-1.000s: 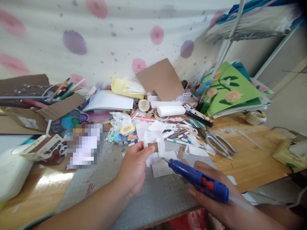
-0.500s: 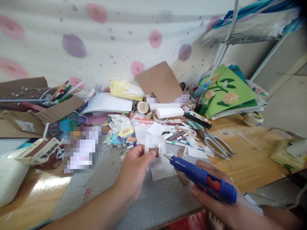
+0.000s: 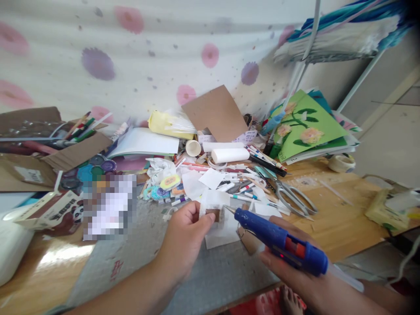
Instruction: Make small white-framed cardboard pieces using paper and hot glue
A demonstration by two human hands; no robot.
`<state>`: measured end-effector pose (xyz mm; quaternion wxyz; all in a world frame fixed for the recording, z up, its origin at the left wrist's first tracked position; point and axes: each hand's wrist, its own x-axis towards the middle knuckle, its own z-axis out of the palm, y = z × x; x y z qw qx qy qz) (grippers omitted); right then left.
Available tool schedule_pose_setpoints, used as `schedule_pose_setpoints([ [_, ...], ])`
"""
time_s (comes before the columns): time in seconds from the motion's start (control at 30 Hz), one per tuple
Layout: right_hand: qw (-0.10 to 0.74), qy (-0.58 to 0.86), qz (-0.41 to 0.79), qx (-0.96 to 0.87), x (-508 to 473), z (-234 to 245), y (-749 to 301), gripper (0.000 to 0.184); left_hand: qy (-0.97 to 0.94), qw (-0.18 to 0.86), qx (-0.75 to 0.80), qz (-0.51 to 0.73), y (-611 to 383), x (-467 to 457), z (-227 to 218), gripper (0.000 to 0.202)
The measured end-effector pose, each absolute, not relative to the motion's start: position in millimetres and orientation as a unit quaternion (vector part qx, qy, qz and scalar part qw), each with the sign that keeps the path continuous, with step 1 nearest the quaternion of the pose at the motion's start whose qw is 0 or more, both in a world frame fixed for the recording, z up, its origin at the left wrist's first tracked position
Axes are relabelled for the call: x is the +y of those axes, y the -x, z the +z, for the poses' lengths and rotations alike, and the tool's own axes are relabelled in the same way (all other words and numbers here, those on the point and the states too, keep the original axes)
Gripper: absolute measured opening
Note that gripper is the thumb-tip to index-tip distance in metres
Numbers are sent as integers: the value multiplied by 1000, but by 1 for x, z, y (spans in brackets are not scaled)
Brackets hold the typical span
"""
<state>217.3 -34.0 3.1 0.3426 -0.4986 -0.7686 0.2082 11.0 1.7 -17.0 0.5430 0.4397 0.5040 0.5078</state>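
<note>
My left hand is closed around a small white paper piece with a brown cardboard bit, held above the grey cutting mat. My right hand grips a blue hot glue gun with a red trigger. The gun's metal tip points left and almost touches the brown bit. A white paper scrap lies on the mat beneath both.
Behind the mat lies a heap of pens, paper scraps and white rolls. Scissors rest on the wooden table at right, near green flower cards and a tape roll. Cardboard boxes and paints stand at left.
The glue gun's tip has risen and moved in toward the paper piece, from below it to right beside the brown bit. My left hand has turned the piece slightly.
</note>
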Motion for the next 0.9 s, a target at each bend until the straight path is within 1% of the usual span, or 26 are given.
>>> schedule_pose_setpoints([
  [0.17,355,495,209,-765,-34,1,-217,10,-446,536,507,506,-11,1,-17,15],
  [0.33,335,494,210,-775,-34,5,-217,9,-458,519,521,500,-9,2,-18,14],
  [0.47,335,495,209,-774,-33,6,-217,7,-464,514,518,502,-9,3,-19,11],
  [0.6,330,500,206,-774,-32,5,-219,12,-459,520,517,501,-9,3,-18,11],
  [0.9,338,497,209,-771,-32,-2,-223,11,-455,517,525,500,-10,2,-14,14],
])
